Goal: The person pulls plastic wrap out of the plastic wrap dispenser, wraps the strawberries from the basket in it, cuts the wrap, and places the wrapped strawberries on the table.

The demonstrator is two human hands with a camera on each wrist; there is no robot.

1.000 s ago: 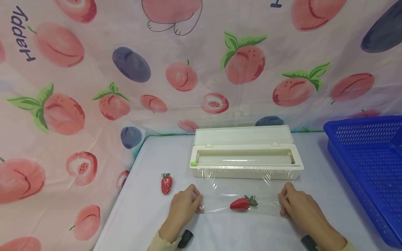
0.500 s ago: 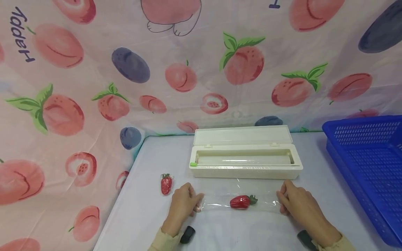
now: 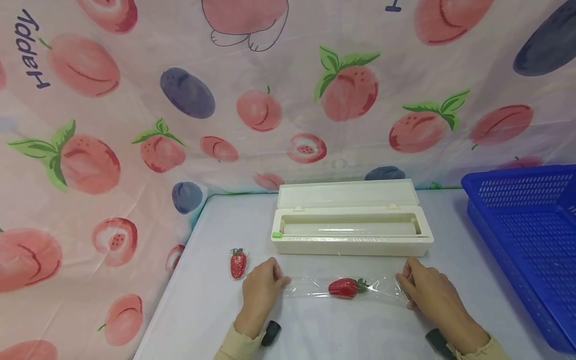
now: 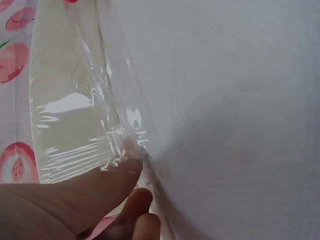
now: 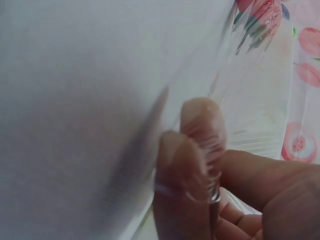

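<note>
A red strawberry [image 3: 343, 288] with green leaves lies wrapped in a narrow strip of clear cling film [image 3: 310, 287] in front of the dispenser. My left hand [image 3: 263, 290] pinches the film's left end; in the left wrist view the crumpled film [image 4: 112, 115] runs up from thumb and fingertips. At the opposite end, my right hand [image 3: 432, 292] pinches the film too. The right wrist view shows film stretched over the fingertips [image 5: 202, 117], with the strawberry [image 5: 264, 15] at the top. Another strawberry [image 3: 238, 263], apparently in film, lies left of my left hand.
Behind the hands stands a cream cling film dispenser [image 3: 351, 248], lid raised, with a film roll [image 3: 351, 229] inside and a green tab [image 3: 277, 235] at its left. A blue plastic basket [image 3: 504, 260] sits at the right. Fruit-patterned cloth [image 3: 279, 65] hangs at the back and left.
One second ago the film reached up to the dispenser's front edge. Now it is separate and gathered into a narrower strip round the strawberry. My left hand has shifted slightly toward the dispenser.
</note>
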